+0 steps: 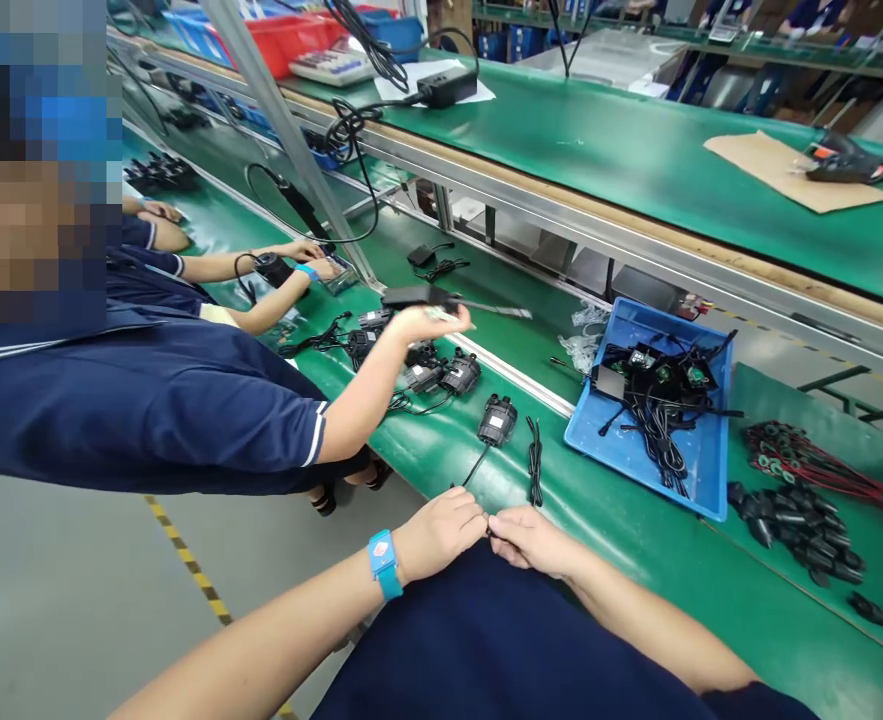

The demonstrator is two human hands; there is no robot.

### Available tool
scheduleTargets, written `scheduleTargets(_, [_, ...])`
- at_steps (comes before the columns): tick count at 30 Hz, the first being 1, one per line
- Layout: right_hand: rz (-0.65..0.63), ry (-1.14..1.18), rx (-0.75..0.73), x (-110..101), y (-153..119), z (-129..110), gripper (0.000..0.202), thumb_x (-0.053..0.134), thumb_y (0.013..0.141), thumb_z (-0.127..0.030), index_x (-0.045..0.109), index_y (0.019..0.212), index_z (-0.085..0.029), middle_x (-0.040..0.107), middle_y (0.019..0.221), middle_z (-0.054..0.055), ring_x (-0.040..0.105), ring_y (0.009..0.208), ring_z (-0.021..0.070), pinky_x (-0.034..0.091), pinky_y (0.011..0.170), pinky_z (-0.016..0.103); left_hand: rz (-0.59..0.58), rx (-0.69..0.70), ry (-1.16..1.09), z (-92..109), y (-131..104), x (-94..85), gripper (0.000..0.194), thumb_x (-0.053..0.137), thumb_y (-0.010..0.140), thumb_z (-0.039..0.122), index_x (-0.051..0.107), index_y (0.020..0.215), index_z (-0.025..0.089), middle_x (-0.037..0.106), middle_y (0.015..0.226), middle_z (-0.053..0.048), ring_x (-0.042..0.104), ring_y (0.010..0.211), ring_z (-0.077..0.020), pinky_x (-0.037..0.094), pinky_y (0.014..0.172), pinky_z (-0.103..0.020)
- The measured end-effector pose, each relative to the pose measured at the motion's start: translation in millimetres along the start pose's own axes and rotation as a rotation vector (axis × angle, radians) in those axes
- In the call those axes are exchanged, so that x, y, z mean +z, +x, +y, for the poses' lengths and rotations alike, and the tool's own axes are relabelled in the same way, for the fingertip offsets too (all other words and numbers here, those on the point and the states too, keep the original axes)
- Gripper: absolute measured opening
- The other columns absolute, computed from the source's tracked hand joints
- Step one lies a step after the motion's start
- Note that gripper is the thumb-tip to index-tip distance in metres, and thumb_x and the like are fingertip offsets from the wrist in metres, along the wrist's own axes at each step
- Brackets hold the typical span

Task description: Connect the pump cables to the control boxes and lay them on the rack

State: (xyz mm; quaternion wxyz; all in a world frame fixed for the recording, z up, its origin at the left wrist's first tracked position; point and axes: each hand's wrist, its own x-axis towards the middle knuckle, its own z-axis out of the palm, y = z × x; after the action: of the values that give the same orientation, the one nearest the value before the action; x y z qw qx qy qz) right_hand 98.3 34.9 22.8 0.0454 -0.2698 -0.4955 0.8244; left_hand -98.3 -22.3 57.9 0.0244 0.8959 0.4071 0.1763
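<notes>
Near the front edge of the green bench, my left hand [445, 530], with a blue wrist strap, is closed round the end of a thin black cable. That cable runs up to a black device [497, 420] with a white label, which lies on the bench. My right hand [527, 538] meets it fingertip to fingertip, pinched on a small dark piece too hidden to make out. Just above my right hand lies a bundled black cable [535, 462].
On the right, a blue tray [577, 425] holds circuit parts and cables. Beyond it lie red wires [823, 465] and black plugs [801, 530]. At left, a co-worker's arm [366, 395] reaches over several black devices [426, 372]. A metal-edged shelf [598, 150] crosses above.
</notes>
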Motion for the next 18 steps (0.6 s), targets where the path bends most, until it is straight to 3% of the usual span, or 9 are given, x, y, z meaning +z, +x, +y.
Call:
scheduleTargets(4, [-0.007, 0.200, 0.139, -4, 10, -8, 0.064, 0.065, 0.076, -0.077, 0.055, 0.067, -0.015, 0.043, 0.047, -0.004, 0.030, 0.037, 0.0046, 0.013, 0.036, 0.019, 0.123, -0.034, 0.016, -4, 0, -3.7, 0.019, 0.050, 0.099, 0.015, 0.058, 0.082, 0.016, 0.065, 0.080, -0.003, 0.058, 0.076, -0.0165, 0.045, 0.072, -0.032])
scheduleTargets(6, [0.028, 0.309, 0.181, -5, 19, -17, 0.059, 0.065, 0.080, -0.072, 0.056, 0.070, -0.014, 0.044, 0.049, -0.004, 0.030, 0.037, 0.0041, 0.012, 0.035, 0.017, 0.251, -0.186, 0.012, -2, -7, -3.0, 0.006, 0.057, 0.097, 0.019, 0.062, 0.097, 0.016, 0.070, 0.103, -0.009, 0.063, 0.102, -0.0232, 0.048, 0.088, -0.039])
scheduleTargets(8, [0.075, 0.482, 0.175, -3, 33, -31, 0.051, 0.065, 0.086, -0.063, 0.056, 0.074, -0.014, 0.045, 0.054, -0.004, 0.030, 0.039, 0.0035, 0.015, 0.035, 0.016, 0.402, -0.484, -0.079, 4, -16, 3.2, 0.041, 0.068, 0.091, 0.030, 0.055, 0.127, 0.018, 0.057, 0.138, -0.017, 0.049, 0.133, -0.0326, 0.042, 0.106, -0.050])
scheduleTargets(10, [0.106, 0.656, 0.137, 5, 51, -48, 0.044, 0.063, 0.091, -0.055, 0.057, 0.077, -0.014, 0.046, 0.059, -0.003, 0.033, 0.043, 0.0038, 0.020, 0.036, 0.015, 0.477, -0.783, -0.352, 11, -21, 15.1, 0.087, 0.082, 0.077, 0.044, 0.038, 0.147, 0.017, 0.043, 0.152, -0.022, 0.040, 0.141, -0.0376, 0.040, 0.111, -0.055])
scheduleTargets(11, [0.102, 0.719, 0.118, 9, 60, -57, 0.042, 0.062, 0.093, -0.053, 0.057, 0.078, -0.014, 0.048, 0.061, -0.002, 0.035, 0.045, 0.0044, 0.023, 0.037, 0.015, 0.460, -0.887, -0.545, 15, -20, 22.1, 0.099, 0.087, 0.069, 0.048, 0.036, 0.148, 0.016, 0.047, 0.149, -0.022, 0.045, 0.137, -0.0382, 0.043, 0.108, -0.053])
scheduleTargets(12, [0.091, 0.754, 0.107, 14, 69, -65, 0.041, 0.061, 0.094, -0.051, 0.058, 0.078, -0.014, 0.049, 0.062, -0.001, 0.038, 0.047, 0.0052, 0.027, 0.038, 0.015, 0.423, -0.960, -0.739, 17, -17, 28.8, 0.098, 0.089, 0.065, 0.049, 0.042, 0.144, 0.014, 0.055, 0.141, -0.021, 0.053, 0.129, -0.0373, 0.048, 0.103, -0.050])
scheduleTargets(14, [0.060, 0.726, 0.095, 22, 84, -77, 0.037, 0.063, 0.094, -0.048, 0.060, 0.080, -0.013, 0.052, 0.065, 0.001, 0.044, 0.050, 0.0069, 0.034, 0.040, 0.016, 0.360, -1.034, -1.009, 19, -7, 38.2, 0.071, 0.088, 0.064, 0.047, 0.062, 0.120, 0.012, 0.069, 0.116, -0.015, 0.065, 0.108, -0.0321, 0.052, 0.093, -0.044])
scheduleTargets(16, [0.042, 0.582, 0.085, 20, 90, -82, 0.033, 0.070, 0.089, -0.044, 0.064, 0.084, -0.012, 0.059, 0.070, 0.004, 0.052, 0.056, 0.0094, 0.044, 0.047, 0.019, 0.392, -1.079, -1.069, 18, 2, 39.3, 0.047, 0.085, 0.066, 0.044, 0.068, 0.097, 0.012, 0.071, 0.093, -0.008, 0.065, 0.093, -0.0261, 0.051, 0.086, -0.039])
scheduleTargets(18, [0.091, 0.357, 0.043, 4, 88, -83, 0.035, 0.078, 0.082, -0.043, 0.068, 0.090, -0.011, 0.066, 0.079, 0.008, 0.062, 0.065, 0.0141, 0.054, 0.058, 0.024, 0.452, -1.133, -1.070, 18, 3, 32.7, 0.042, 0.086, 0.065, 0.043, 0.068, 0.089, 0.013, 0.067, 0.081, -0.002, 0.061, 0.082, -0.0207, 0.048, 0.078, -0.035])
